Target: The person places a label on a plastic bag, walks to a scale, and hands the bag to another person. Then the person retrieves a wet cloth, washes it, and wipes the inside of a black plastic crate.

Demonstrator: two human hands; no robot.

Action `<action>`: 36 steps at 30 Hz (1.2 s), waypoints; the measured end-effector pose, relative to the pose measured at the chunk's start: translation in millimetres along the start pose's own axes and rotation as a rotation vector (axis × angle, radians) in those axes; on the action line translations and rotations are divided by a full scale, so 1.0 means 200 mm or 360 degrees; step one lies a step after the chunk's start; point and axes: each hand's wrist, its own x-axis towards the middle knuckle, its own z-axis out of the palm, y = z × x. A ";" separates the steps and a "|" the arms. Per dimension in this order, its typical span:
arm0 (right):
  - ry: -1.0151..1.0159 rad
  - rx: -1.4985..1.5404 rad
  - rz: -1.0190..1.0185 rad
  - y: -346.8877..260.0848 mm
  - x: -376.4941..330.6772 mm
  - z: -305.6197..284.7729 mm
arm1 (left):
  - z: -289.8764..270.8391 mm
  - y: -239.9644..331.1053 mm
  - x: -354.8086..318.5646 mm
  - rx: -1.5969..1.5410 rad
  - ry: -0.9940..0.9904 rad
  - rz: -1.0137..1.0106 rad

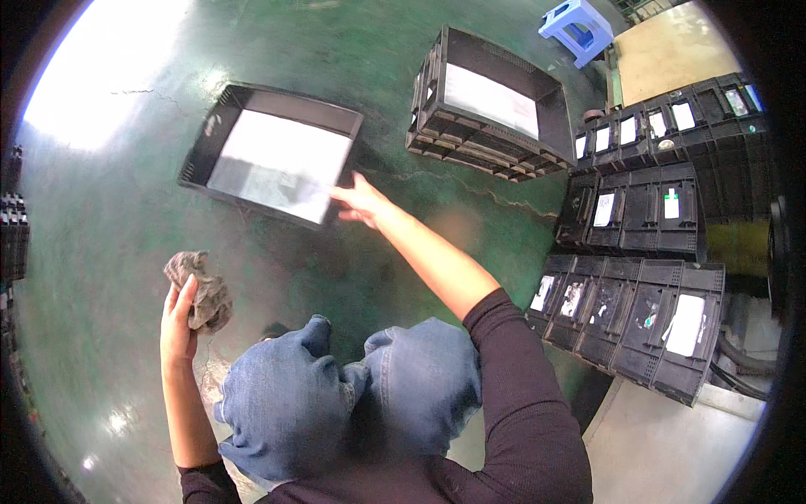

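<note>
My left hand [179,323] is closed round a crumpled grey rag [210,298], held up to the left of my knees. In front of me a black plastic crate [277,214] lies on the floor, with a white sheet [269,160] covering its bottom. My right hand [363,202] reaches out to the crate's right wall, fingers apart and the tips at the rim. Whether they touch it I cannot tell.
Stacked black crates [495,151] stand ahead to the right, the top one lined with white. Along the right side rise rows of black crates [621,311] with white labels. A blue plastic stool [579,29] is at the far right. Green floor [101,277] surrounds the crates.
</note>
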 end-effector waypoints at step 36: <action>0.1360 -0.0833 -0.1767 -0.20 -0.78 -1.51 | 1.59 0.27 0.06 0.0802 -0.1679 0.0273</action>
